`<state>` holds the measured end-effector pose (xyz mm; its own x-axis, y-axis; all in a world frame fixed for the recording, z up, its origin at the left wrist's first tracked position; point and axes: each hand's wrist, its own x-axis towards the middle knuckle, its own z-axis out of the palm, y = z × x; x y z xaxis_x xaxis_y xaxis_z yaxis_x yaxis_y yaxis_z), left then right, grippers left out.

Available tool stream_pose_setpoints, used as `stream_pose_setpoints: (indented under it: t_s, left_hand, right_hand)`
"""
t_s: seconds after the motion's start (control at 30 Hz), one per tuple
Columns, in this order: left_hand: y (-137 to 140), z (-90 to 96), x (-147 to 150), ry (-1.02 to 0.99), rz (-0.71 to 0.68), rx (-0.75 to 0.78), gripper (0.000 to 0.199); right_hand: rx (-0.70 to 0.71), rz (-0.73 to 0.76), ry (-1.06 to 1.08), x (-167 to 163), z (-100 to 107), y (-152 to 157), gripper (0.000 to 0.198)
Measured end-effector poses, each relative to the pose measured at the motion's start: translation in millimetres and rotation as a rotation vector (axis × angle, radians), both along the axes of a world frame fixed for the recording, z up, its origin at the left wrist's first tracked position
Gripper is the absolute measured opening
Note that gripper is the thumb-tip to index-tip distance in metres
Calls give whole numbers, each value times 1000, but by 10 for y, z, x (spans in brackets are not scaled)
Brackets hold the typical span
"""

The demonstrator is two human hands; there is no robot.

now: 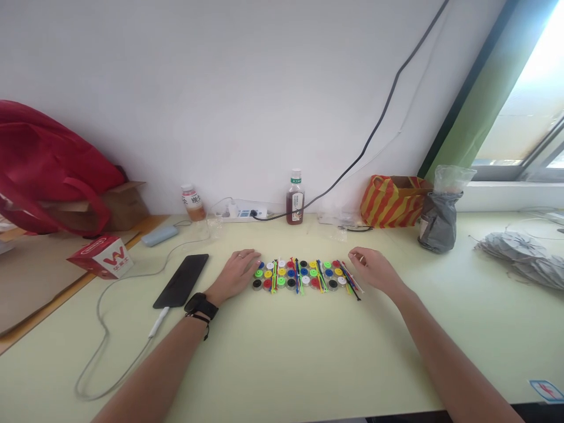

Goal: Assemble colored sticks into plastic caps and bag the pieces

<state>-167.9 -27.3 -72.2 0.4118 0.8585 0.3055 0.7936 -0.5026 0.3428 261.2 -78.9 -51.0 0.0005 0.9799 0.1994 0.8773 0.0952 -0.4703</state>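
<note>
Small round discs (291, 282) in black, red, green, yellow, blue and white lie in rows on the table. Between groups of them rest bundles of thin coloured plastic sticks (297, 277), and one more bundle of sticks (350, 281) lies slanted at the right end. My left hand (238, 271) lies flat on the table, fingers stretched toward the leftmost discs, with a ring on one finger. At the right end, my right hand (372, 269) rests beside the slanted sticks, its fingers loosely bent and apart, with nothing visible in them.
A phone (181, 281) on a white cable lies left of my left hand, near a red-and-white box (103, 257). Along the wall stand a drink bottle (192, 203), a sauce bottle (295, 198), a striped bag (390, 202) and a grey bag (439, 220). Grey flat pieces (520, 249) are piled at right.
</note>
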Motion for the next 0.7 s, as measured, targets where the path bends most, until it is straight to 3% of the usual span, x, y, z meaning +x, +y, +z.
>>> stream_pose_setpoints:
  t_s: [0.5, 0.7]
  left_hand:
    - [5, 7, -4, 11, -9, 11, 47]
    - [4, 6, -13, 20, -4, 0, 47]
  right_hand:
    - [-92, 77, -68, -138, 22, -70, 25]
    - [-66, 74, -49, -135, 31, -73, 27]
